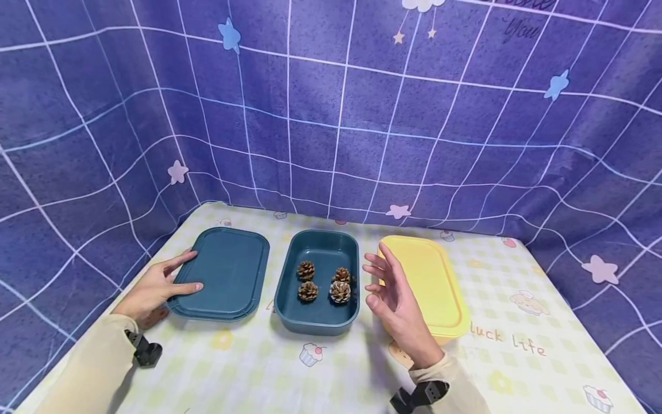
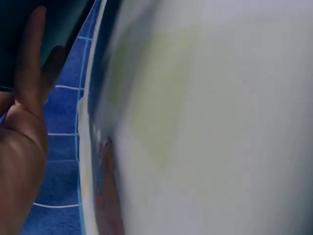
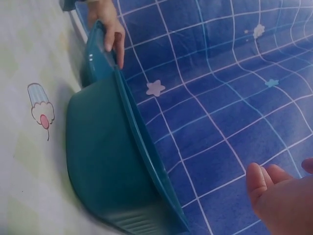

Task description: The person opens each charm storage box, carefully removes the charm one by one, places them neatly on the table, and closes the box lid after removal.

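Observation:
My left hand [image 1: 152,290] grips the left edge of a dark teal lid [image 1: 224,273], with thumb and a finger on its top; other fingers are partly hidden. In the left wrist view a gap shows between the lid [image 2: 12,44] and the table. To its right sits an uncovered teal box [image 1: 315,328] with several brown pine cones [image 1: 307,291] on its floor. My right hand [image 1: 400,310] hovers with loosely bent fingers between that box and a yellow lidded container [image 1: 434,282], holding nothing. The right wrist view shows the box's side [image 3: 102,142].
A pale checked tablecloth [image 1: 258,368] with printed cupcakes and lettering covers the table. A blue gridded curtain with stars [image 1: 320,115] hangs behind it and on both sides.

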Motion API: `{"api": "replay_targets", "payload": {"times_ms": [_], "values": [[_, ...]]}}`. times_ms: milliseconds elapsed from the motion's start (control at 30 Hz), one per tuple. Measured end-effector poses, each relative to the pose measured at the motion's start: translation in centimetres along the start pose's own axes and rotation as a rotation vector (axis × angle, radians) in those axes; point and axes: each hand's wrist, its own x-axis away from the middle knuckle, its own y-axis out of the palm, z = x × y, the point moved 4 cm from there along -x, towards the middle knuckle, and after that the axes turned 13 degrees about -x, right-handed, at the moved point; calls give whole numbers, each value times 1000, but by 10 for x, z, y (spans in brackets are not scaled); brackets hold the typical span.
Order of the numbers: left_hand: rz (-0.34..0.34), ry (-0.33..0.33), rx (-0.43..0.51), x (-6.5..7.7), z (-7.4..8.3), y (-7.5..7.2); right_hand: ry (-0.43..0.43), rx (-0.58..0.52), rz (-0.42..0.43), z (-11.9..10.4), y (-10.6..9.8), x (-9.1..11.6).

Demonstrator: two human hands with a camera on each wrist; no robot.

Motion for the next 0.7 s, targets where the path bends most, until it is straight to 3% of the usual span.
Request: {"api": "replay_targets", "payload": {"times_ms": [300,433,700], "values": [[-59,-58,-57,-9,-6,1,6,31,14,0,-1,3],[-85,-76,-31,-10,-8,1,15,38,15,0,-1,3],[-49,-69,-129,-12,-5,-5,17,55,18,1,-2,4]]}}
